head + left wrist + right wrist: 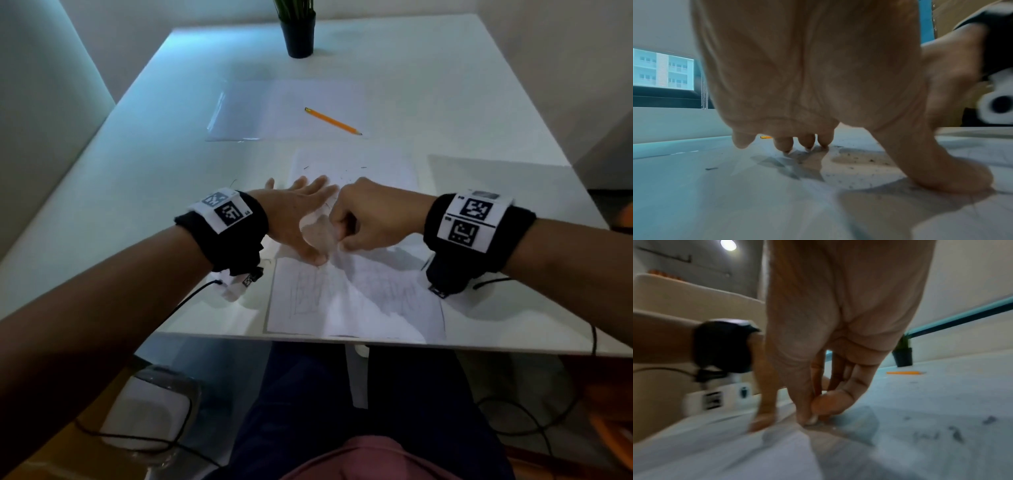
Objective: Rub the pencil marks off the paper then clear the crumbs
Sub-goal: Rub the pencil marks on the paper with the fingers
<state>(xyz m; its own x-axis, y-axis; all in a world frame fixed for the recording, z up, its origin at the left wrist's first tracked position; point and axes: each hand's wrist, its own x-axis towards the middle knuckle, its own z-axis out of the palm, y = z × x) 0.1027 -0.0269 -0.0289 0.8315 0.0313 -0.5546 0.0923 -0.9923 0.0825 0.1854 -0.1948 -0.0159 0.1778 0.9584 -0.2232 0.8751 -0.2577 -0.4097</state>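
A white sheet of paper point(359, 301) with faint pencil drawings point(308, 291) lies at the near edge of the table. My left hand point(308, 219) rests flat on it with spread fingers point(784, 144) and thumb point(941, 170) pressing down. Just beside it, my right hand point(337, 240) pinches a small white eraser point(812, 419) between thumb and forefinger, its tip on the paper. Dark crumbs point(859, 160) are scattered over the sheet by the left palm, and more crumbs point(955, 433) lie to the right of the eraser.
A yellow pencil point(333, 121) lies on a second pale sheet point(274, 109) farther back on the white table point(137, 171). A black plant pot point(300, 34) stands at the far edge. Cables hang from both wristbands.
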